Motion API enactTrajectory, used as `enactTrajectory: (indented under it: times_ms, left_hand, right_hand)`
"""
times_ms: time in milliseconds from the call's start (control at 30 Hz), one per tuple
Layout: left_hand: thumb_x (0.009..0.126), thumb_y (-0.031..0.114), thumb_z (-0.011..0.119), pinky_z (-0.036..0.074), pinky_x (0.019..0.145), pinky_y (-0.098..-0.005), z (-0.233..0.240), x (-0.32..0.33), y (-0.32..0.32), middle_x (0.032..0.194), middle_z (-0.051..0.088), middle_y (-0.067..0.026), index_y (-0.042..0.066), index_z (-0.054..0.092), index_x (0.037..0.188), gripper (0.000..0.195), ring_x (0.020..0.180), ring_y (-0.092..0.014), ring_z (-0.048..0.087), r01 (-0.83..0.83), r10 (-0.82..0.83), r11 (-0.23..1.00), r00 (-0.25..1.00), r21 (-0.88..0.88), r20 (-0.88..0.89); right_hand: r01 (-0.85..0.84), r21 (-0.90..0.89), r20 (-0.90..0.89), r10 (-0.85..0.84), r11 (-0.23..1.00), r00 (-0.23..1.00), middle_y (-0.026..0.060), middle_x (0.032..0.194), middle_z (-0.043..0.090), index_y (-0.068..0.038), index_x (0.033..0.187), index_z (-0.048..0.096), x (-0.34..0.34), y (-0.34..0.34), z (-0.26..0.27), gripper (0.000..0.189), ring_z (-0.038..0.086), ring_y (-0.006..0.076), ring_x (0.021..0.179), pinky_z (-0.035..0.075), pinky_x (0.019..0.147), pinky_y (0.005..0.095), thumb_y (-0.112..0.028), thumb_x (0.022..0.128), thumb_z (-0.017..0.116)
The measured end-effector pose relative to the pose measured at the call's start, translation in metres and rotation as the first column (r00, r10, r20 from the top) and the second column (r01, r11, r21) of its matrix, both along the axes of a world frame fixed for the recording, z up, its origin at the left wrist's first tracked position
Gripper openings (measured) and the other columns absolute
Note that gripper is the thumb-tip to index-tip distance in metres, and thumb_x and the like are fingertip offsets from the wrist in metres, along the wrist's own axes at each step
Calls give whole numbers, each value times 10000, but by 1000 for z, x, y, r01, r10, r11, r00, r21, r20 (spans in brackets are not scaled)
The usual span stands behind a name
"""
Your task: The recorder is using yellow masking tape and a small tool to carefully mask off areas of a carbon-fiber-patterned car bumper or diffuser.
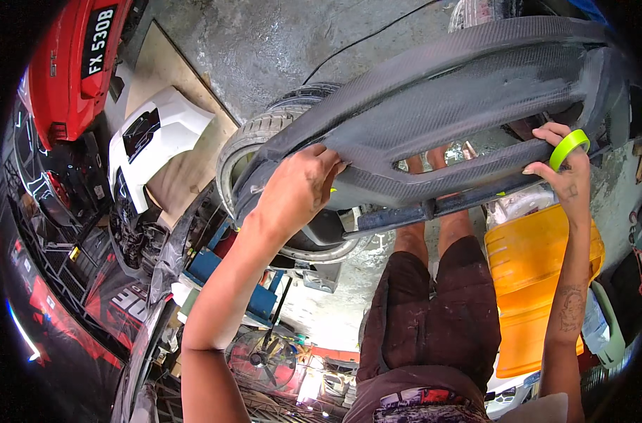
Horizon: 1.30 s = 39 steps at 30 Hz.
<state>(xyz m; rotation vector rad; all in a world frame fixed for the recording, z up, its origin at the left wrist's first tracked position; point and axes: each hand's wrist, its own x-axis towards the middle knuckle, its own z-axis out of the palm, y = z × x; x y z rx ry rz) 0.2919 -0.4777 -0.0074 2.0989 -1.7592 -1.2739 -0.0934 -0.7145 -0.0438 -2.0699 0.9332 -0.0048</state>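
A dark bumper-like car body panel (pixel 458 100) with a carbon-fibre weave and a long opening spans the view before me, propped above the floor. At its lower left part, my left hand (pixel 305 182) has its fingertips pinched together against the surface. A small yellow-green bit (pixel 334 190) shows beside these fingers; what they pinch, if anything, is hidden. My right hand (pixel 566 158) grips the bar below the opening, fingers over its upper edge and thumb at its lower edge. Around the fingers of that hand hangs a roll of bright yellow-green tape (pixel 569 149).
Car tyres (pixel 231 153) stand under and behind the panel's left end. A white bumper (pixel 162 132) lies on a board (pixel 194 79) near a red car rear part (pixel 77 63). Close to my legs are an orange plastic container (pixel 527 296), a blue metal frame (pixel 262 299) and a fan (pixel 262 359).
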Motion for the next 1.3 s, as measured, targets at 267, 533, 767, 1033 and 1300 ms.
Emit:
enactTrajectory:
  times_ms: [267,533,767,1033,1300]
  left_hand:
    - [936,-38,674,524,670,-419,5,2,2,888,696,-207,-14,738,1052,135,743,-390,668,-172,175,984,980,37,-98]
    - [944,23,674,528,681,-452,4,3,-8,897,700,-199,-1,754,1040,127,759,-388,678,-41,43,995,999,93,-27]
    - [943,35,669,502,664,-471,3,8,-18,817,649,-194,-1,729,976,77,734,-388,644,72,-69,991,997,112,-33]
    - [977,47,624,455,613,-383,8,16,-39,737,637,-146,-8,684,951,85,646,-235,586,-27,64,925,994,378,-86]
    - [1018,138,629,382,579,-325,-8,27,-19,685,559,-23,-3,723,980,174,630,-112,475,-100,220,894,947,437,-233]
  right_hand:
    - [17,13,5,-17,1000,1000,91,1222,675,-48,1213,710,2,0,1,599,624,298,1126,464,998,372,-166,662,913]
    - [20,28,2,-20,999,1000,95,1225,671,-44,1212,709,-1,-1,0,600,626,294,1126,464,1003,365,-175,663,913]
    - [18,21,-6,-18,1000,1000,95,1228,671,-42,1208,711,-1,-1,1,590,627,294,1134,463,1013,363,-172,668,912]
    - [14,13,0,-14,1000,1000,93,1222,672,-40,1198,711,0,0,-1,592,629,293,1124,467,999,367,-170,658,914]
    - [47,49,2,-48,998,999,92,1211,666,-32,1198,705,-4,0,-5,593,632,288,1127,467,1005,360,-166,659,914]
